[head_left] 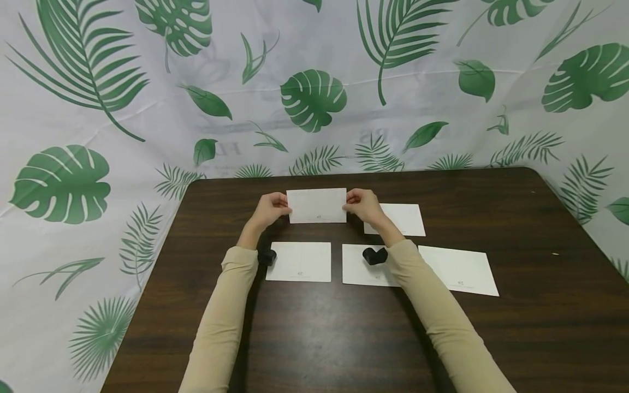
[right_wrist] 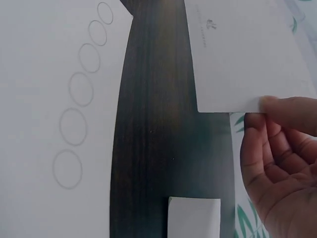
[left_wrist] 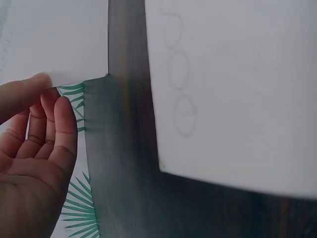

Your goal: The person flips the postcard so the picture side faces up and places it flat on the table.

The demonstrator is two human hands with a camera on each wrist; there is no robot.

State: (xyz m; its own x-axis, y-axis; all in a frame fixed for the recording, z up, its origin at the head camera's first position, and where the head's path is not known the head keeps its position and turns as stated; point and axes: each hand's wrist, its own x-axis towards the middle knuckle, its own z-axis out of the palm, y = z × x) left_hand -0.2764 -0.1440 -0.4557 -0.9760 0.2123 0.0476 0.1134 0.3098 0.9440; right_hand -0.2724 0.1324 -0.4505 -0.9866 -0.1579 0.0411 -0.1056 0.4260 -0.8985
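Note:
Between my two hands a white envelope is held up by its short sides near the table's far edge. My left hand pinches its left side, thumb on the near face and fingers behind, as the left wrist view shows. On the opposite side my right hand pinches it the same way. A small grey logo with a faint line of print shows low on this envelope in the right wrist view. Below my left wrist lies another white envelope, and one more lies partly under my right forearm.
Farther right lie two more envelopes, one behind my right wrist and one beyond the sleeve. Faint circles run in a row on a nearer envelope. A leaf-patterned cloth hangs behind the dark wooden table.

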